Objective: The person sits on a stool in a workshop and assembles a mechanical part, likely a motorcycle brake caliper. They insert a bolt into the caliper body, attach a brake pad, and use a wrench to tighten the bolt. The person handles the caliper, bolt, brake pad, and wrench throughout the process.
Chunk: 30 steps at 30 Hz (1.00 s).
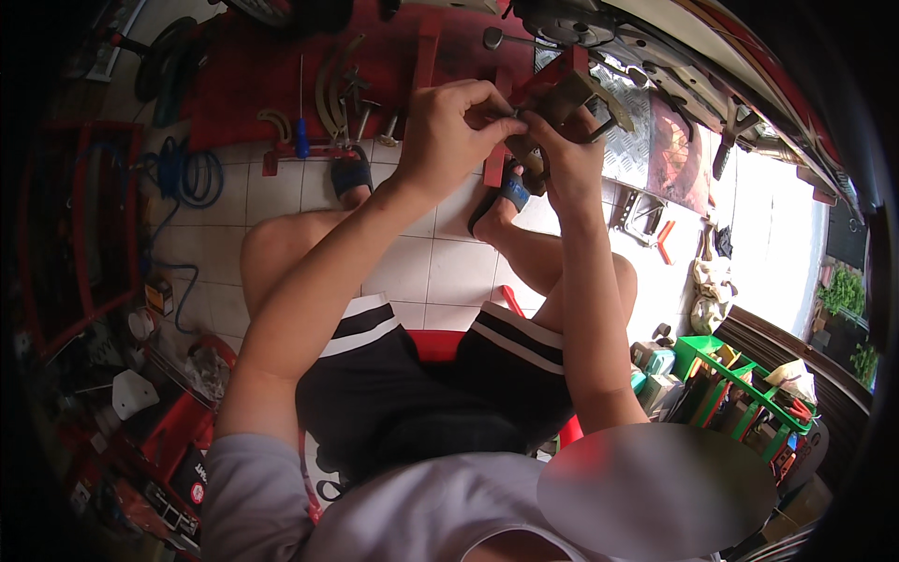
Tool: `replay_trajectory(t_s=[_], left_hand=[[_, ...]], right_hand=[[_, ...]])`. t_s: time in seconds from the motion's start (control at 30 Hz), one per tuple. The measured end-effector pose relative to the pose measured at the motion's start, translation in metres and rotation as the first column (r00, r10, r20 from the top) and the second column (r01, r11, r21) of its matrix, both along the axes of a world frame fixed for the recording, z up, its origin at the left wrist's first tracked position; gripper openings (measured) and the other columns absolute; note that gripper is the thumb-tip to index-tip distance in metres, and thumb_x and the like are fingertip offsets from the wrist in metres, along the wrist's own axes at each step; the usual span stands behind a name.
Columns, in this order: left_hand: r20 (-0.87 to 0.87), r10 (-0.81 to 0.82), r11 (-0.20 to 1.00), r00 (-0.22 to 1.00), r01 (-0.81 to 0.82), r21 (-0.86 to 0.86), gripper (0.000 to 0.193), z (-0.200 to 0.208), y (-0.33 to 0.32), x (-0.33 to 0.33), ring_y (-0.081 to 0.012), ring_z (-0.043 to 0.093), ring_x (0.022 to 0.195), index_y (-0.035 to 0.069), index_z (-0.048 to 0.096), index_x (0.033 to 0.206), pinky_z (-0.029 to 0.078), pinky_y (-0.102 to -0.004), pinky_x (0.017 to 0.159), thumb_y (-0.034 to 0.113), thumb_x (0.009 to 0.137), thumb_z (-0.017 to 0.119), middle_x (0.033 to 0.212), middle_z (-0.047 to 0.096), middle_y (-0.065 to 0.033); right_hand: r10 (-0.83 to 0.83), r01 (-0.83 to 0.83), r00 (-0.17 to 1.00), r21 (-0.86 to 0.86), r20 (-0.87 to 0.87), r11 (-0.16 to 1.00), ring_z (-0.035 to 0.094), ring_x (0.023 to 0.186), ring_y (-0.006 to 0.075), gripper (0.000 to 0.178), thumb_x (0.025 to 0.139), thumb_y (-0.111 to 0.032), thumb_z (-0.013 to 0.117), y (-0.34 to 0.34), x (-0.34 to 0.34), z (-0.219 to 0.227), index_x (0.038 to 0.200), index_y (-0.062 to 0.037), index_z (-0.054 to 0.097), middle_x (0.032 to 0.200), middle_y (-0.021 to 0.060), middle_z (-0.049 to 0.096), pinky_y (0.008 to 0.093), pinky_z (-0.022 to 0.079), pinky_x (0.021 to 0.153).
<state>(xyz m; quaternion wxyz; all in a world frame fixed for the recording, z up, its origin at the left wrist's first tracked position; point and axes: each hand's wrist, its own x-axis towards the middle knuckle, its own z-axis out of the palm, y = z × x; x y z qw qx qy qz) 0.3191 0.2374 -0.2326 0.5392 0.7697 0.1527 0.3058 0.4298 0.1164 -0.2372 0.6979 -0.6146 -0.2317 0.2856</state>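
My right hand [573, 159] is closed round a dark, brownish metal part [569, 101] with a boxy body and a black pin sticking out of it. Its exact kind cannot be told from here. Close beside it, my left hand [451, 131] is closed in a pinch, thumb and forefinger meeting at the metal part's left side. Whatever small piece lies between those fingertips is too small and too covered to name. Both hands are raised in front of me, above my knees and sandalled feet.
A red motorcycle lift [375, 66] lies ahead, with a blue-handled screwdriver [302, 140] and metal parts on its edge. Motorcycle bodywork [646, 51] hangs over the far right. A coiled blue hose [183, 173] lies left; a green crate [740, 375] stands right.
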Motion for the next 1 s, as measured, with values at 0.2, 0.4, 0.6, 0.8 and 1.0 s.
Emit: replay_trajectory(t_s=[0.2,0.4,0.6,0.8,1.0], left_hand=[[-0.01,0.002,0.995,1.0,-0.003,-0.102,0.02,0.001,0.0,0.001,-0.0141,0.07,0.076,-0.001,0.069,0.093,0.054,-0.025,0.068,0.008,0.078,0.077,0.081,0.073,-0.0083],[0.001,-0.018,0.994,1.0,0.018,-0.11,0.024,-0.002,0.002,0.0,-0.0138,0.07,0.08,-0.001,0.068,0.1,0.055,-0.0255,0.072,0.01,0.08,0.076,0.086,0.073,-0.009],[0.046,0.001,0.987,0.999,0.006,-0.158,0.023,-0.004,-0.002,0.003,-0.0124,0.069,0.081,-0.002,0.067,0.102,0.055,-0.0245,0.075,0.007,0.082,0.074,0.087,0.073,-0.0087],[0.084,-0.007,0.977,0.996,0.025,-0.211,0.016,-0.008,0.0,0.006,-0.0117,0.068,0.081,-0.002,0.066,0.095,0.056,-0.0245,0.075,0.005,0.083,0.073,0.087,0.072,-0.0077],[0.076,-0.105,0.831,0.992,0.13,-0.54,0.009,-0.012,0.006,0.005,-0.013,0.068,0.079,0.001,0.066,0.085,0.058,-0.0266,0.075,0.008,0.084,0.072,0.082,0.07,-0.0073]], right_hand=[[0.023,-0.03,0.995,0.062,0.1,0.998,0.064,0.09,0.0145,0.032,0.08,0.003,0.066,0.001,0.001,-0.002,0.111,0.003,0.059,0.097,0.0079,0.067,0.0271,0.053,0.078],[0.015,-0.03,0.99,0.108,0.142,0.994,0.064,0.093,0.0153,0.033,0.082,0.003,0.063,0.003,-0.002,-0.003,0.115,0.0035,0.057,0.1,0.0088,0.067,0.0272,0.054,0.078],[0.015,-0.032,0.991,0.127,0.132,0.991,0.064,0.092,0.0146,0.033,0.083,0.003,0.063,0.002,-0.002,-0.002,0.116,0.0033,0.056,0.101,0.0093,0.067,0.0264,0.053,0.078],[0.005,-0.022,0.985,0.098,0.171,0.995,0.065,0.087,0.0135,0.032,0.083,0.003,0.064,0.001,-0.004,0.001,0.114,0.0036,0.057,0.098,0.0083,0.067,0.0248,0.053,0.072],[0.101,-0.102,0.992,0.014,0.079,0.995,0.063,0.077,0.0123,0.027,0.083,-0.002,0.071,0.0,-0.001,0.003,0.107,0.0025,0.061,0.09,0.007,0.067,0.026,0.052,0.066]])
